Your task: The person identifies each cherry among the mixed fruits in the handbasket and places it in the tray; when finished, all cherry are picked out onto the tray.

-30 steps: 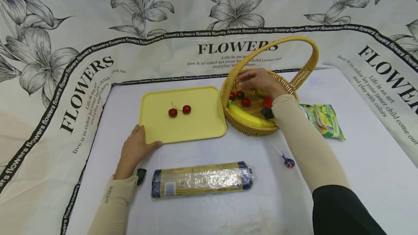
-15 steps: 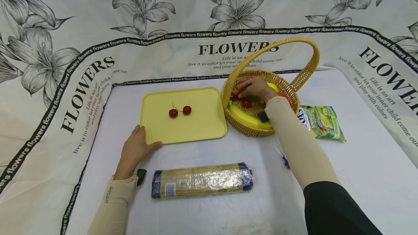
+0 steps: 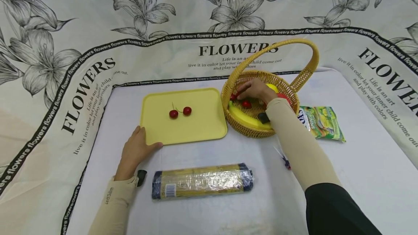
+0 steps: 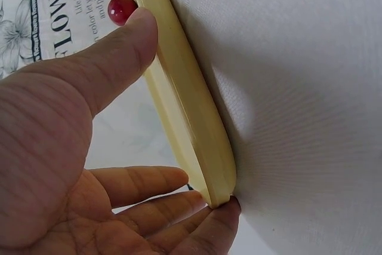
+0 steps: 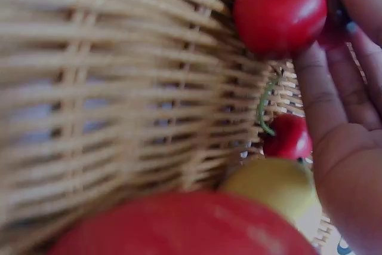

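My left hand (image 3: 135,148) rests on the near left corner of the yellow tray (image 3: 202,122), thumb along the front rim, fingers nearly straight at the side. Two joined red cherries (image 3: 173,114) lie on the tray. My right hand (image 3: 256,89) is inside the wicker basket (image 3: 249,133); its thumb and fingers pinch a dark red cherry (image 5: 334,31), partly hidden. Beside it in the right wrist view are a bright red cherry (image 5: 280,16) and another with a green stem (image 5: 289,137). A banana (image 3: 245,118) lies along the basket's front.
The basket's tall handle (image 3: 313,52) arches above my right hand. A clear-wrapped roll with blue ends (image 3: 202,182) lies in front. At the right are a green packet (image 3: 326,124) and a lollipop (image 3: 287,164), partly behind my sleeve.
My right hand has moved lower and a little left in the basket, down to the cherries, then stayed nearly still. My left hand keeps its place at the tray corner.
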Demonstrator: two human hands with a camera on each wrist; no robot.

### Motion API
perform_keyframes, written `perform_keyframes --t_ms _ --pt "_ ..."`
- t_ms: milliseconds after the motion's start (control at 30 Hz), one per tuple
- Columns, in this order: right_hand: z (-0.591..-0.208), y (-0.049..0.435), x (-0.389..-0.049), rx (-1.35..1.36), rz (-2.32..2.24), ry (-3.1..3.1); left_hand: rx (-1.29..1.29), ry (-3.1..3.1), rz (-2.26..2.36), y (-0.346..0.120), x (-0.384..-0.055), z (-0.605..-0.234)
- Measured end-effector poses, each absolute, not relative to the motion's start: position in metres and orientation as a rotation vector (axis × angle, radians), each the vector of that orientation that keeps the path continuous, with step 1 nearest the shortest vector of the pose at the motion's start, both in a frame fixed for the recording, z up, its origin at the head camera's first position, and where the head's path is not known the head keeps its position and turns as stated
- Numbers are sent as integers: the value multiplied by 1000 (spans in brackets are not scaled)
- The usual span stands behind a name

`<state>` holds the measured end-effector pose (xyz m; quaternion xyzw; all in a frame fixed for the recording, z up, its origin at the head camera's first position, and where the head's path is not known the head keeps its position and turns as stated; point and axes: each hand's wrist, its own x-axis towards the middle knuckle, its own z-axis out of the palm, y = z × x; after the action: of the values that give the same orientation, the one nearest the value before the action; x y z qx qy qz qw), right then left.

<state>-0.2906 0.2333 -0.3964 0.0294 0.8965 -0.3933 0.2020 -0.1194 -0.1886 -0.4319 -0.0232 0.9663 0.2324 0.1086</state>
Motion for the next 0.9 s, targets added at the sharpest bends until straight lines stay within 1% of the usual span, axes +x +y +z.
perform_keyframes --t_ms 300,567,733,900 --pt "-368 247 -275 23 -1252 2483 -57 2862 679 -189 -121 -430" --pt "-338 251 -247 -70 -1251 2504 -57 2852 692 -189 -121 -430" --pt "-326 244 -227 -157 -1259 2547 -73 2839 717 -189 -120 -430" --pt "-325 229 -207 -332 -1415 2483 -79 2835 743 -189 -118 -431"
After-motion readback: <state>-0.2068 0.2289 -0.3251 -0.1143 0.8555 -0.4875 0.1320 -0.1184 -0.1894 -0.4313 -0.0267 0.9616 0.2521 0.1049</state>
